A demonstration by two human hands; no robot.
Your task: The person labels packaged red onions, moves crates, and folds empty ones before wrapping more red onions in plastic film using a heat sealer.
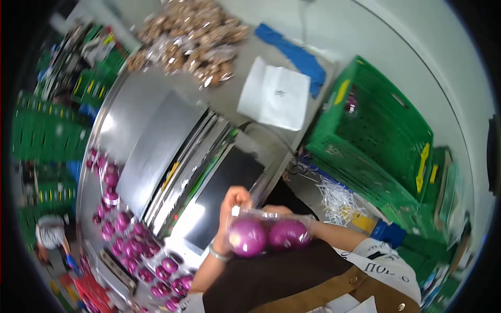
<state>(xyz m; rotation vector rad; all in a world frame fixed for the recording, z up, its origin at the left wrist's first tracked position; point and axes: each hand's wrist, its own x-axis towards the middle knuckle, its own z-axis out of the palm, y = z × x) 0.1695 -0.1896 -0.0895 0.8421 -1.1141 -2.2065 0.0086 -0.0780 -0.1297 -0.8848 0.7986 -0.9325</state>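
Observation:
Two red onions [269, 236] in clear plastic film are held up in front of my brown apron, near the metal wrapping machine [219, 198]. My left hand [234, 203], with a band at its wrist, has its fingers curled at the upper left corner of the pack. Behind the film, at its upper right, my right hand [279, 210] grips the pack; most of its fingers are hidden. Many loose red onions [133, 245] lie on the steel table to the left.
Bagged brown produce [193, 36] is heaped at the top. White paper [276, 94] and a blue cloth [292, 52] lie beside a large green crate [381, 125] with a purple onion inside. Paper strips [336, 201] are below it. A co-worker [51, 232] stands far left.

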